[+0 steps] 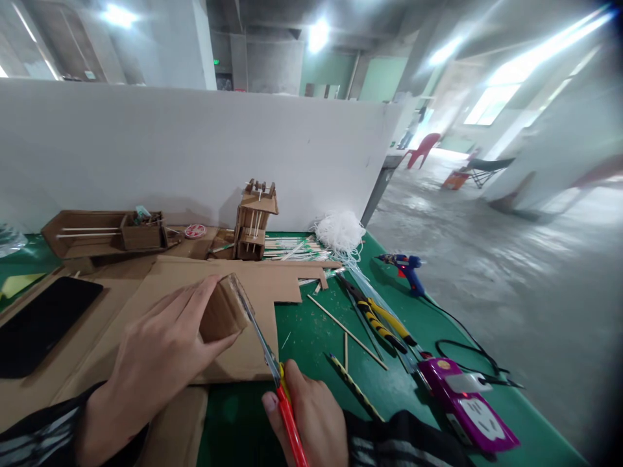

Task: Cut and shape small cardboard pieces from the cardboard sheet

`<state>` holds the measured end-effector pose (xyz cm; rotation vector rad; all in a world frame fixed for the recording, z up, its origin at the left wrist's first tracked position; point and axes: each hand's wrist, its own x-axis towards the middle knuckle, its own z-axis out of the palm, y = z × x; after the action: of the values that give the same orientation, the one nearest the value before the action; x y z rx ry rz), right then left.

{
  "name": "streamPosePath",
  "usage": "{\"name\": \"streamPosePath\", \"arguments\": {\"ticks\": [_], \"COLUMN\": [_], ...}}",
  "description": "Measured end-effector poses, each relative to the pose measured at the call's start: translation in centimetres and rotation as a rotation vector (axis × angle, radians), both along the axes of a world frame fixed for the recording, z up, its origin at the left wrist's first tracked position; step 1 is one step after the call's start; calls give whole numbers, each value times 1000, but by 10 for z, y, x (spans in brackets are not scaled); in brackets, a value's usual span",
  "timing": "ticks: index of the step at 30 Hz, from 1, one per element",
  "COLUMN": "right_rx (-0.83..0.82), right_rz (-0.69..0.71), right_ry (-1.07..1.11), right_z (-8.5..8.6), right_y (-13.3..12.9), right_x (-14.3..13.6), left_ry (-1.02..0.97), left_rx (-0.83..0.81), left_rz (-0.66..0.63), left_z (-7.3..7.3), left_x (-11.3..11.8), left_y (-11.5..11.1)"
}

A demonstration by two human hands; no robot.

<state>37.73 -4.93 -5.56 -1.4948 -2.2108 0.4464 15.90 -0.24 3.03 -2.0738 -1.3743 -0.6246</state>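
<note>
Two hands before me: the left hand (170, 334) grips one small cardboard box (221, 314); the right hand (316, 408) is closed around one pair of scissors (292, 425), blades at the box's right edge. Left of the box, I see one black phone (48, 324); beyond it, one cardboard tower (252, 224); rightward, one pencil (355, 387), one pair of pliers (374, 314), one glue gun (411, 275).
</note>
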Motion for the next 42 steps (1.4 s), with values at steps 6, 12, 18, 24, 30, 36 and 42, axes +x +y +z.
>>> {"name": "streamPosePath", "arguments": {"ticks": [6, 12, 18, 24, 30, 36, 42], "right_rx": [44, 56, 97, 17, 15, 27, 76], "right_rz": [-28, -5, -19, -11, -26, -43, -28], "right_ry": [-12, 6, 14, -4, -18, -27, -2], "right_z": [0, 1, 1, 1, -1, 3, 4], "right_y": [0, 1, 0, -1, 1, 2, 1], "right_x": [-2, 0, 0, -1, 1, -1, 1], "left_ry": [7, 15, -4, -18, -19, -20, -1], "left_rx": [21, 4, -15, -19, -18, -31, -50], "left_rz": [-10, -43, -55, -37, -51, -51, -64], "left_z": [-1, -2, -3, -7, -8, -7, -9], "left_x": [1, 5, 7, 7, 5, 7, 11], "left_y": [1, -3, -5, -3, -3, -3, -4]}}
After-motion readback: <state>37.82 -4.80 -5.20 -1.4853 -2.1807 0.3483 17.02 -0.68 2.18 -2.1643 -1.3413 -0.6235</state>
